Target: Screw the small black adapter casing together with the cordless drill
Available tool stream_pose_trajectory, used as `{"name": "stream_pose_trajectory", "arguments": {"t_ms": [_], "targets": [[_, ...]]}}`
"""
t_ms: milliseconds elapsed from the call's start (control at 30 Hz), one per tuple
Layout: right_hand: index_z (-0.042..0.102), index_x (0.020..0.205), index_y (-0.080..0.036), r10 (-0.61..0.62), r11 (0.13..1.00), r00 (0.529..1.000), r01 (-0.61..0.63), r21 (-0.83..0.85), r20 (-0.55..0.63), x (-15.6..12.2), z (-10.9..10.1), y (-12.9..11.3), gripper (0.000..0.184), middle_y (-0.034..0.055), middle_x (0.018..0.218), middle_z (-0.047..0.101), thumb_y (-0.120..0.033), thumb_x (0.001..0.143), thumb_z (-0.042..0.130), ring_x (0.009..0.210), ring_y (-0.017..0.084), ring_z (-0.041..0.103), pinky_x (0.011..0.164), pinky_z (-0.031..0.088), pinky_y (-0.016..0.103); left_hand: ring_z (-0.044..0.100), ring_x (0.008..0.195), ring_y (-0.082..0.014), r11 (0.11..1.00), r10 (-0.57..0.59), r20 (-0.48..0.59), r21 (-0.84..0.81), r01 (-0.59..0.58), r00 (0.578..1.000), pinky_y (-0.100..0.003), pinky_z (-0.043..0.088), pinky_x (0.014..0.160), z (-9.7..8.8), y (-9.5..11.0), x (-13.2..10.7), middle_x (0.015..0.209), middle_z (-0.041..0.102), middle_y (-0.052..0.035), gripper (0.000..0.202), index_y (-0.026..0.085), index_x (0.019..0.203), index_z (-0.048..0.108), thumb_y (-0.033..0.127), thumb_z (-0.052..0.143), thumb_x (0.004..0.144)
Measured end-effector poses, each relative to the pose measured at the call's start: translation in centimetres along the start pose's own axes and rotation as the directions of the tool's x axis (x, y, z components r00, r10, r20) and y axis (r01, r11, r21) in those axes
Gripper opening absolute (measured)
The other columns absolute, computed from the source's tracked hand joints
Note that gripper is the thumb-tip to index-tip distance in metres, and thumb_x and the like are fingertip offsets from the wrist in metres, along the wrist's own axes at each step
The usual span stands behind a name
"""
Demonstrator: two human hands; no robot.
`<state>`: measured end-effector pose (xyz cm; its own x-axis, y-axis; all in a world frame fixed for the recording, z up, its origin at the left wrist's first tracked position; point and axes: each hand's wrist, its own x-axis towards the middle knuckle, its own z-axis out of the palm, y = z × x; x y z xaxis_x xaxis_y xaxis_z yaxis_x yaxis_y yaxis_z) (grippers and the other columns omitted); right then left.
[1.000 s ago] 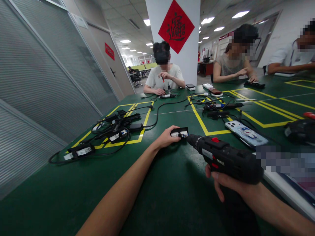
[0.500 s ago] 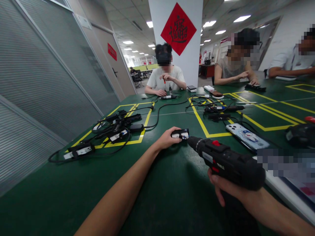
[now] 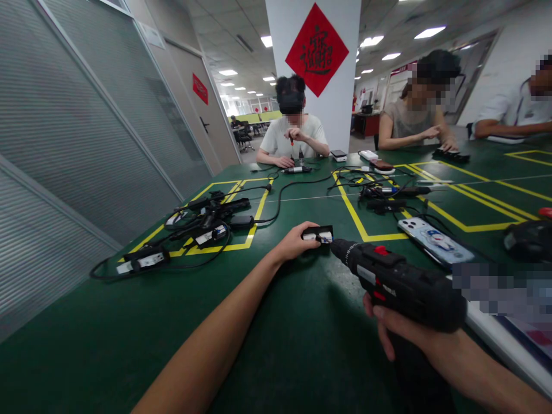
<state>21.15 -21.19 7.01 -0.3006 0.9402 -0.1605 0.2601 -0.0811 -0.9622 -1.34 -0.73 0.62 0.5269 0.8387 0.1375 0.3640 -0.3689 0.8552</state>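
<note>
My left hand is closed round the left end of a small black case with a white inside, holding it on the green table. In my right hand is a black cordless drill with red buttons, gripped by its handle. The drill points left, and its chuck is at the right end of the case. Whether the bit touches the case I cannot tell, because the tip is hidden there.
Black adapters and cables lie in a heap at left. More cables and tools lie right of centre, near a phone. A white-edged device is beside my right arm. A person works opposite; others sit at right.
The whole view has shifted slightly to the right. Both hands, the case and the drill keep nearly the same places relative to each other.
</note>
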Motion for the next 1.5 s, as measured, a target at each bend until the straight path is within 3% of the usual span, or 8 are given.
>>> {"name": "stream_pose_trajectory", "arguments": {"t_ms": [333,700,867,1000,1200,1500], "targets": [[0.052,0.088,-0.02,0.036,0.998,0.999,-0.035,0.048,-0.009,-0.3,0.1,-0.2,0.023,-0.0041,0.055,0.06,-0.043,0.087,0.047,0.058,0.015,0.058,0.071,0.042,0.036,0.053,0.077,-0.0134,1.0,0.002,-0.01,0.023,-0.002,1.0,-0.025,0.044,0.07,0.1,0.2,0.0,0.092,0.059,-0.0014,0.048,0.017,0.111,0.052,0.031,0.063,0.067],[0.051,0.087,-0.02,0.041,0.999,0.999,-0.041,-0.007,-0.006,-0.1,0.0,-0.9,0.022,-0.0033,0.054,0.06,-0.042,0.087,0.047,0.059,0.016,0.061,0.073,0.043,0.038,0.054,0.081,-0.0149,0.998,0.017,-0.01,0.057,-0.016,1.0,-0.028,0.044,0.076,0.0,0.2,0.0,0.096,0.059,-0.0021,0.048,0.017,0.111,0.052,0.032,0.063,0.067],[0.048,0.093,-0.019,0.015,0.999,1.0,-0.015,0.028,0.019,0.5,-0.1,0.5,0.021,-0.0049,0.053,0.061,-0.039,0.086,0.052,0.047,0.013,0.06,0.061,0.047,0.034,0.054,0.079,-0.0142,0.999,0.015,-0.006,0.028,-0.015,1.0,-0.026,0.044,0.074,0.1,0.3,-0.1,0.093,0.059,-0.0015,0.048,0.017,0.11,0.052,0.031,0.064,0.066],[0.047,0.095,-0.02,0.008,0.996,1.0,-0.008,0.09,0.007,1.2,0.0,2.0,0.025,-0.0028,0.065,0.065,-0.039,0.083,0.058,0.043,0.012,0.061,0.048,0.045,0.028,0.054,0.08,-0.0142,0.999,0.018,-0.014,0.032,-0.017,1.0,-0.027,0.043,0.075,0.0,0.2,-0.1,0.093,0.059,-0.0012,0.047,0.017,0.11,0.052,0.031,0.064,0.066],[0.054,0.088,-0.02,0.008,0.984,0.999,-0.015,0.179,0.037,1.6,-0.3,3.0,0.023,-0.002,0.065,0.066,-0.042,0.082,0.057,0.044,0.013,0.062,0.047,0.047,0.028,0.054,0.08,-0.0146,0.999,0.006,-0.005,0.04,-0.006,1.0,-0.026,0.043,0.073,0.0,0.1,0.0,0.093,0.059,-0.0017,0.048,0.017,0.111,0.052,0.032,0.064,0.067],[0.055,0.089,-0.02,0.002,0.996,1.0,-0.001,0.093,-0.011,1.4,-0.2,3.1,0.02,-0.0044,0.049,0.065,-0.04,0.083,0.057,0.043,0.014,0.062,0.052,0.045,0.03,0.055,0.083,-0.0157,1.0,0.011,-0.003,0.029,-0.011,1.0,-0.028,0.044,0.077,0.0,0.4,-0.1,0.096,0.06,-0.0026,0.047,0.017,0.11,0.052,0.03,0.064,0.067]]}}
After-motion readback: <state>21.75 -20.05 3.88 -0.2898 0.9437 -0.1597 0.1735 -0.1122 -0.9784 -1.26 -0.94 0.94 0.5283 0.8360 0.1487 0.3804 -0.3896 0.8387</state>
